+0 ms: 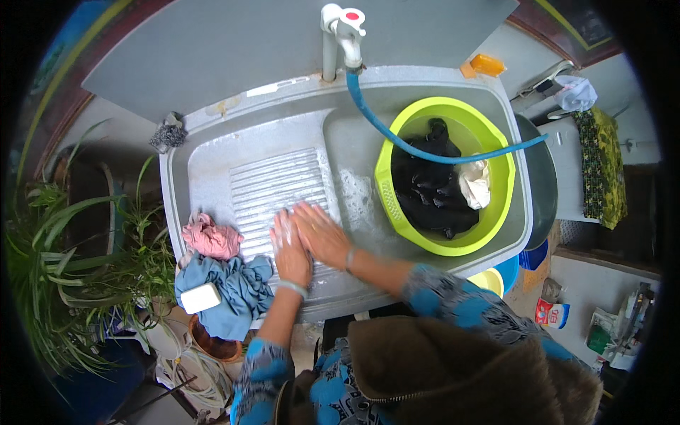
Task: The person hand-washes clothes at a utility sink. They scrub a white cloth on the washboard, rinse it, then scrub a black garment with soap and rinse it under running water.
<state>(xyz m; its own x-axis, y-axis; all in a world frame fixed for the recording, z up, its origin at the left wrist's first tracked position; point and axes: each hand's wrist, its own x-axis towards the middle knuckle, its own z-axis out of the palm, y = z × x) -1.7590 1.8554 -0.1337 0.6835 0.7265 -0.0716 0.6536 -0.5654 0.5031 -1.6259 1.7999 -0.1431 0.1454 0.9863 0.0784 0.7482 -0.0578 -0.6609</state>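
Note:
My left hand [291, 254] lies flat on the ridged washboard [271, 183] of the grey sink, with white suds on its fingers. My right hand [322, 232] touches it from the right, its fingers extended; neither holds anything that shows. Left of them a blue cloth [228, 297] lies bunched, with a white bar of soap [200, 298] on top, and a pink cloth [212, 237] is crumpled just behind it. In the basin at the right stands a lime-green tub [506, 212] of water, holding black fabric [425, 191] and a white cloth [474, 186].
A white tap [350, 40] carries a blue hose [372, 117] that runs over the tub. Orange soap [487, 65] sits at the back right rim, a grey speckled cloth [169, 133] at the left corner. Leafy plants [69, 255] crowd the left side. Foam [357, 194] lies in the basin.

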